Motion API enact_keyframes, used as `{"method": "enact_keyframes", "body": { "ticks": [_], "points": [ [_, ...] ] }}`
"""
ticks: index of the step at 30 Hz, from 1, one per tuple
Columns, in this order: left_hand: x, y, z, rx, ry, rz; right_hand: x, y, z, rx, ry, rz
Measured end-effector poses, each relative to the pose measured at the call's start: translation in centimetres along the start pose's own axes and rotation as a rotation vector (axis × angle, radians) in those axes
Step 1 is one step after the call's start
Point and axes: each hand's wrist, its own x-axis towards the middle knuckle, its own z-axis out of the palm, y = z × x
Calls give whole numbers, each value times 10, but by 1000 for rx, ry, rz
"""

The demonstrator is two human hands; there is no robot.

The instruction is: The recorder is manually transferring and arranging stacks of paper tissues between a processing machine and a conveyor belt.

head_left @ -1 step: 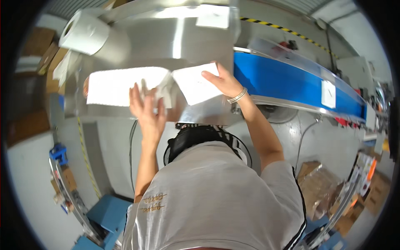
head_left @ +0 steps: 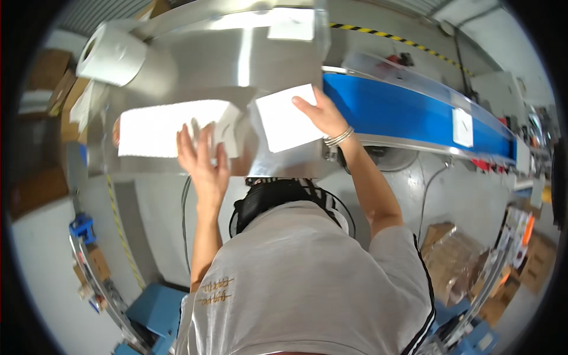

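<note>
On the shiny metal table lies a long white row with a finely ridged edge (head_left: 160,127), which looks like many thin white pieces set close together. My left hand (head_left: 204,160) rests at its right end, fingers spread and slightly blurred, touching the pieces there. A flat, square white packet or card (head_left: 287,121) is pinched in my right hand (head_left: 325,115), thumb on top and fingers hidden underneath. It is held just right of the row, with a gap between them.
A large white roll (head_left: 115,56) stands at the table's far left. Another white square piece (head_left: 291,25) lies at the table's far edge. To the right runs a blue conveyor belt (head_left: 384,103) with a white piece (head_left: 462,127) on it. Cardboard boxes (head_left: 50,71) are at left.
The white square in my right hand has come away from the row's right end and turned slightly. My left hand stays at the row's end. The whole view has shifted a little.
</note>
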Motion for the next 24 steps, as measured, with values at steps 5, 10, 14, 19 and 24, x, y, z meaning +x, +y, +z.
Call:
{"method": "enact_keyframes", "body": {
  "ticks": [5, 10, 14, 19, 24],
  "points": [
    [0, -14, 3, 1, 0, 71, -11, 9, -127, -423, 530, 298],
    [-5, -12, 0, 20, 15, 68, -18, 10, -172, -1422, 830, 451],
    [-6, -6, 8, -48, -10, 30, -19, -35, -110, -1172, 442, -145],
    [-4, 5, -4, -166, -48, -16, 1, -56, 43, -386, -365, -151],
    [6, -2, -12, -129, -71, -6, 28, -11, 58, -55, -376, -174]
  ]
}}
